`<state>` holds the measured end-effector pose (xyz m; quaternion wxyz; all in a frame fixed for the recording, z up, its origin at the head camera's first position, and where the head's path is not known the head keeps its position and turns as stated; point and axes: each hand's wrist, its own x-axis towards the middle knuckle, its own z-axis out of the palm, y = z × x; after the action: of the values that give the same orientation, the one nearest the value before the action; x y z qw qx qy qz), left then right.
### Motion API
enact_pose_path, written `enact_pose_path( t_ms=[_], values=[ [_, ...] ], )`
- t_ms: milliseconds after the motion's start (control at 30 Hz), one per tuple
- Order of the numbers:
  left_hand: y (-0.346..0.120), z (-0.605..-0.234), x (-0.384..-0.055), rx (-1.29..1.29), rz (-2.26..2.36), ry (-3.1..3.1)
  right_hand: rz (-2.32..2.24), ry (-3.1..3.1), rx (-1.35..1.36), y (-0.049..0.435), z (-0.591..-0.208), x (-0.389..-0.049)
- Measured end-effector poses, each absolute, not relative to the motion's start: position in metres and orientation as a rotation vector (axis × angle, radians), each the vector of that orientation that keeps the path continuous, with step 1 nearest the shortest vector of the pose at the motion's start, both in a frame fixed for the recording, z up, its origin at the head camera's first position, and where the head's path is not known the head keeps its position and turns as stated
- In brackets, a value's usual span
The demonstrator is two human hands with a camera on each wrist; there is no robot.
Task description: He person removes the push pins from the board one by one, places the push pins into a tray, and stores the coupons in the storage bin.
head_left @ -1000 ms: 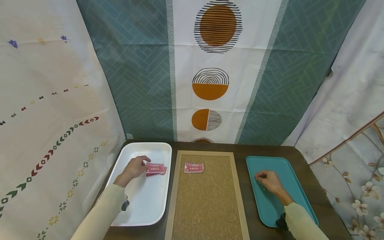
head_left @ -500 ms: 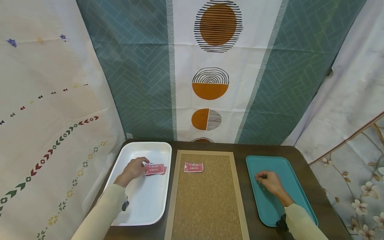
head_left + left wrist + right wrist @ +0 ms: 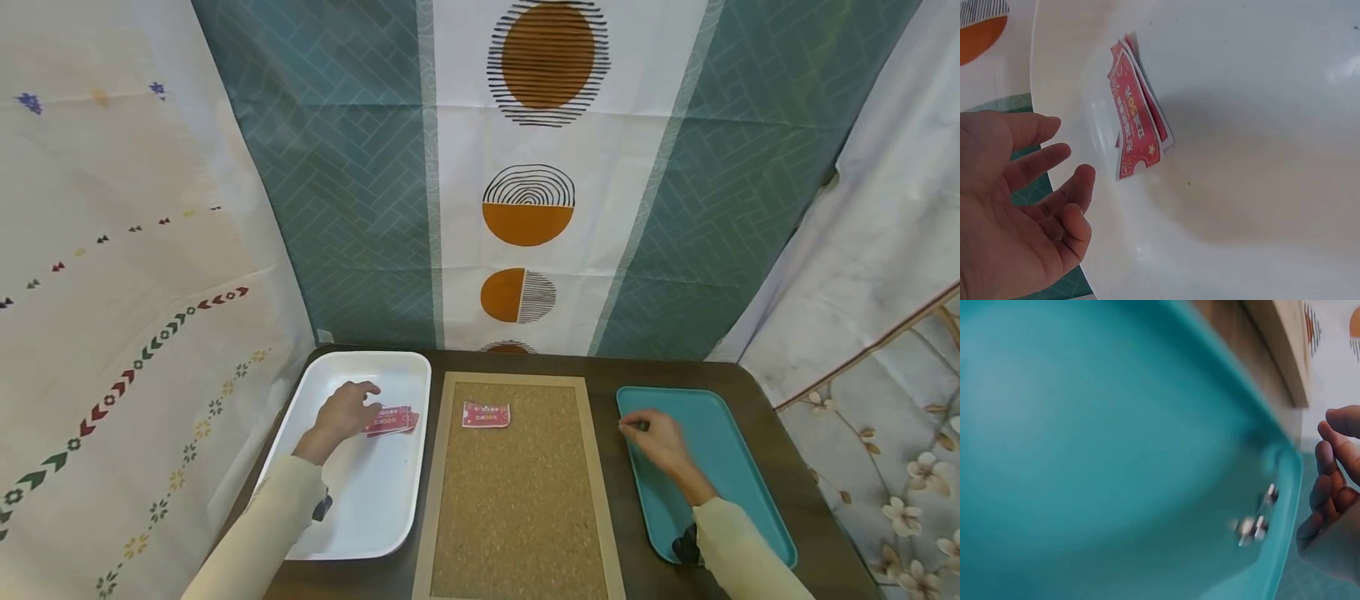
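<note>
My left hand [image 3: 343, 415] is over the white tray [image 3: 352, 517], beside a small overlapping stack of red coupons [image 3: 392, 419]. In the left wrist view the fingers are apart and loosely bent, off the coupons [image 3: 1135, 119]. At the left edge of the teal tray [image 3: 720, 467], my right hand [image 3: 660, 442] has thumb and index tips close together. Whether something tiny is between them is hidden. Several small shiny metal pieces [image 3: 1254, 526], blurred, lie at one end of that tray in the right wrist view.
A wood-framed cork board [image 3: 521, 500] lies between the trays, with one red coupon [image 3: 486, 415] near its top left. All stand on a dark brown table [image 3: 600, 379]. Patterned cloths [image 3: 360, 167] hang behind and at both sides.
My left fingers touched the top coupon, shifted it slightly left, and now stand spread apart from it. The right hand has moved left and slightly up, to the teal tray's edge.
</note>
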<state>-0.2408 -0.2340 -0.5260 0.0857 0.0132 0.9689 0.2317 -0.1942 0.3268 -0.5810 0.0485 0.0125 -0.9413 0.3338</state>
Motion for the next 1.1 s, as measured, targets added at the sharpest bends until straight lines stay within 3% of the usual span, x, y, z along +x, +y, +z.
enact_pose_path(
  t_ms=[600,1100],
  values=[
    [-0.176,-0.518,-0.238,0.162,0.897,2.863,1.243,-2.824,0.138,0.235,-0.581,-0.214],
    [-0.136,-0.513,-0.241,0.366,1.037,2.858,1.345,-2.781,0.173,0.199,-0.584,-0.228]
  ],
)
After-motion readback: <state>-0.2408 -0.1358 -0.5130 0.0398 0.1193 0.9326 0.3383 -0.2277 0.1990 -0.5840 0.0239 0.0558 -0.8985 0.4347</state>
